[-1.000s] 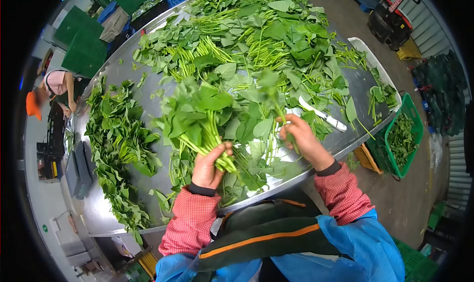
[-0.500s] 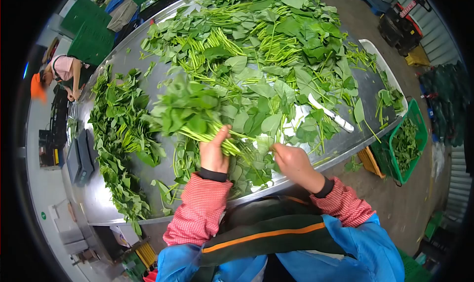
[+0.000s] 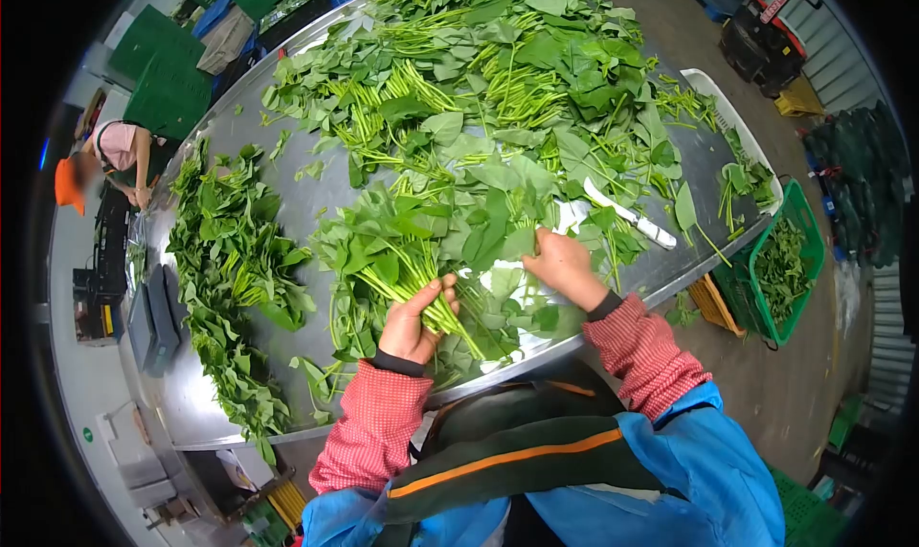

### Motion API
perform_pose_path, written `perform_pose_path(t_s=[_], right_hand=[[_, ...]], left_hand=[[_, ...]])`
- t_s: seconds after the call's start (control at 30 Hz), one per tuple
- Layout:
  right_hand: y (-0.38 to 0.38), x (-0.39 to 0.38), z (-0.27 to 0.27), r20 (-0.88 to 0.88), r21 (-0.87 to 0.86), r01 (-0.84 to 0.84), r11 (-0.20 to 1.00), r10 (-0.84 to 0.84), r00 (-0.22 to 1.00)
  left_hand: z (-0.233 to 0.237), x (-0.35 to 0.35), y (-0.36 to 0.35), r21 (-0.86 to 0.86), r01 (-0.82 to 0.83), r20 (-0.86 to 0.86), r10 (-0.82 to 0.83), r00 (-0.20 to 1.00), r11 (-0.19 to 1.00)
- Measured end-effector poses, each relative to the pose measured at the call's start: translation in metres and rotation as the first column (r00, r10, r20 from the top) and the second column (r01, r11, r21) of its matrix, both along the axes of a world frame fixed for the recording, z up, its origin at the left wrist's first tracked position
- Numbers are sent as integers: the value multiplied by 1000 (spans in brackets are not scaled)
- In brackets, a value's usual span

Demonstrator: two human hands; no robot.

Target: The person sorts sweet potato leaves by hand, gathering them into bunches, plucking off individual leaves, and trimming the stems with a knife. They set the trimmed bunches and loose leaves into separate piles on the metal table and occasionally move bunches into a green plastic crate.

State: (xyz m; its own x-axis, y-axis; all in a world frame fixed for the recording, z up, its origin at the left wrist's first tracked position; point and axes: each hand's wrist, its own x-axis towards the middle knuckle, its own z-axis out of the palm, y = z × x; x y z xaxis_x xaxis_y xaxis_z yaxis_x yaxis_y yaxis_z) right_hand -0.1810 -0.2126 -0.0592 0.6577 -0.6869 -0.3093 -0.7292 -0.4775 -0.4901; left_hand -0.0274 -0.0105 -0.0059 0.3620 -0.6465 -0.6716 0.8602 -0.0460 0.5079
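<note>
Green leafy bunch point(image 3: 397, 250) is clenched by its stems in L hand point(image 3: 407, 332), R hand point(image 3: 567, 267) closed by loose leaves point(image 3: 498, 217) (contents unclear), w/ 1 row point(image 3: 230, 226) laid out & big heap point(image 3: 517, 54) apparently ungathered on table point(image 3: 299, 202).

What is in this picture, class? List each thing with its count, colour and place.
Leafy bunch: one, green, in the left hand
Leafy heap: one, green, across the table
Leafy row: one, green, table's left
Table: one, silvery, centre
Knife: one, white, table's right
Tub: one, white, right edge
Crate: one, green, lower right
Stacked crates: several, green, upper left
Co-worker: one, pink top, left
Left hand: one, red-checked sleeve, centre
Right hand: one, same sleeve, at the heap
</note>
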Motion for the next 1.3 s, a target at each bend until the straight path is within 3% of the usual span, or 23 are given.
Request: perform_pose_path(t_s=[0.07,0.1,0.13,0.2,0.23,0.33,0.47,0.57,0.67,0.7,0.8,0.83,0.93,0.97,1.03,1.17,1.3], right_hand=[[-7,-8,6,135,91,97,991,-109,985],[-16,-15,5,329,261,90,961,-176,928],[-20,-19,19,494,527,82,846,-383,780],[-34,-31,39,382,795,61,603,-577,721],[-38,-35,42,293,837,84,541,-573,765],[-38,-48,32,172,931,91,355,-642,747],[-36,-72,19,102,980,49,192,-699,707],[-40,-78,50,190,975,-28,218,-772,606],[-41,-75,53,336,916,-89,392,-627,703],[-45,-74,31,196,763,136,632,-427,883],[-43,-63,12,471,376,201,905,-373,800],[-40,-54,7,679,-35,182,983,-111,726],[-20,-38,50,470,-186,236,954,-125,874],[-10,-31,65,448,-146,232,962,-145,882],[11,-19,72,391,-224,95,970,0,920],[61,4,78,381,-514,-124,849,355,854],[65,-6,79,304,-467,-258,846,427,851]], left_hand=[[2,7,6,-43,11,9,-11,1000,999],[-1,9,10,-48,-14,-8,13,1000,999],[-2,10,13,-43,-38,-24,37,999,998],[-2,11,14,-40,-78,-57,76,996,996],[-5,10,13,-40,-81,-63,78,995,996],[-2,8,9,-55,-93,-33,92,995,994],[-3,13,9,-23,-73,-76,71,995,997],[-4,15,9,-12,-95,-60,94,994,995],[2,12,4,-9,-90,-24,90,996,996],[4,10,3,-23,-79,5,79,997,997],[11,3,-6,-64,-51,91,57,994,997],[13,2,-8,-64,-35,117,42,992,997],[26,-6,-21,-112,-21,184,42,982,993],[29,-9,-25,-130,-13,208,40,977,991],[31,-17,-33,-155,25,266,17,964,988],[19,-36,-50,-143,26,375,30,927,989],[13,-21,-42,-34,-139,282,142,949,990]])
